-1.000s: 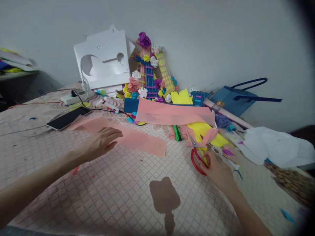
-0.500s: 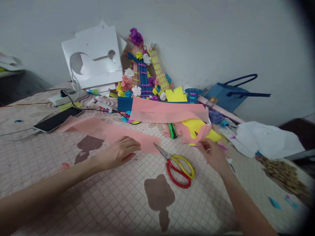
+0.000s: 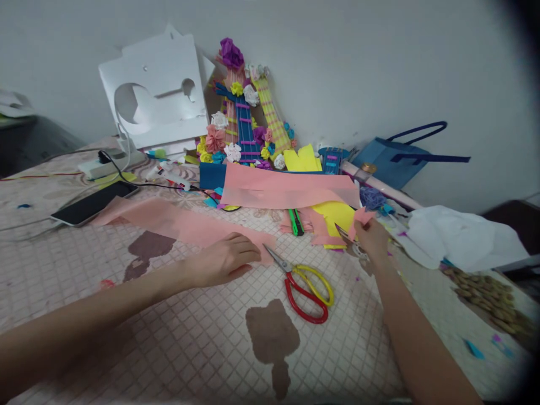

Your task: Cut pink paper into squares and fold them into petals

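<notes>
My left hand [image 3: 228,259] lies low over the right part of a long pink crepe paper strip [image 3: 194,225], fingers stretched out, holding nothing. Near its fingertips the blades of red-and-yellow-handled scissors [image 3: 291,270] point up and left, partly over the strip's end. My right hand [image 3: 374,241] pinches a small piece of pink paper [image 3: 361,217] above yellow paper [image 3: 335,216]. Just left of that hand lies a smaller pair of scissors [image 3: 353,242], partly hidden. A green-and-black utility knife [image 3: 296,223] rests between the papers.
A wide pink sheet [image 3: 287,188] lies behind the knife. Paper flowers and decorated guitar shapes [image 3: 247,126] lean on the wall beside white board [image 3: 156,90]. A phone [image 3: 95,203], a glue gun [image 3: 171,175], a blue bag [image 3: 396,160], a white plastic bag [image 3: 459,239] and peanuts [image 3: 489,292] surround the work area.
My right hand has moved slightly right and up, lifting the pink piece and uncovering the smaller scissors. My left hand has shifted right along the strip.
</notes>
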Demonstrator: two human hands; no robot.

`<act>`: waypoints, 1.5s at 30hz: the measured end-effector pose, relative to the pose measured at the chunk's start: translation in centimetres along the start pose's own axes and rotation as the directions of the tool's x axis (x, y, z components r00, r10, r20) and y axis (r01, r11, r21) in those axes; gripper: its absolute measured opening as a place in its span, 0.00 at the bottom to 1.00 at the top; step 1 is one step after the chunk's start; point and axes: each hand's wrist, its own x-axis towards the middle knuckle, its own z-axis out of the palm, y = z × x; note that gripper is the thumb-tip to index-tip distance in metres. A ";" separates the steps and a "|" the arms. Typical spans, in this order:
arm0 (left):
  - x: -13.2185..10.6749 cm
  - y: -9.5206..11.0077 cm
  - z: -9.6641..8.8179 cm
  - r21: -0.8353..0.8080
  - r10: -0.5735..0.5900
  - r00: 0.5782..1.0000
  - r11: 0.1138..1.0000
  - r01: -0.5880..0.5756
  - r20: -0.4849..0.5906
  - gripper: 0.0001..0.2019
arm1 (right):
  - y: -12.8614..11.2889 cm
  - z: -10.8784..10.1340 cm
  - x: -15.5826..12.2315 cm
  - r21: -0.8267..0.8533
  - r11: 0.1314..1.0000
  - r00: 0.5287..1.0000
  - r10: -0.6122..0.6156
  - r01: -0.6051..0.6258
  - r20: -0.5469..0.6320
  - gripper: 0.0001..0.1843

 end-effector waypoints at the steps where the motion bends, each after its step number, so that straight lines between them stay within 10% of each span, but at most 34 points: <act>1: 0.6 0.2 0.1 -0.002 0.021 1.000 1.000 -0.021 0.003 0.12 | 0.0 -0.4 -0.3 -0.006 0.999 0.999 -0.041 0.041 -0.018 0.23; 9: 8.4 1.8 3.8 0.056 0.125 0.991 0.990 -0.128 0.052 0.08 | -2.3 -0.7 -4.3 -0.003 0.846 0.844 -0.532 0.533 0.072 0.13; 18: 16.4 2.7 10.8 0.235 0.069 0.997 0.969 -0.074 0.029 0.14 | -1.3 0.9 -5.4 0.103 0.776 0.772 -0.630 0.622 0.089 0.15; 45: 19.0 1.2 12.6 0.232 -0.212 0.977 0.951 0.206 0.000 0.12 | 0.5 2.1 -3.1 0.446 0.706 0.775 -0.630 0.549 0.043 0.13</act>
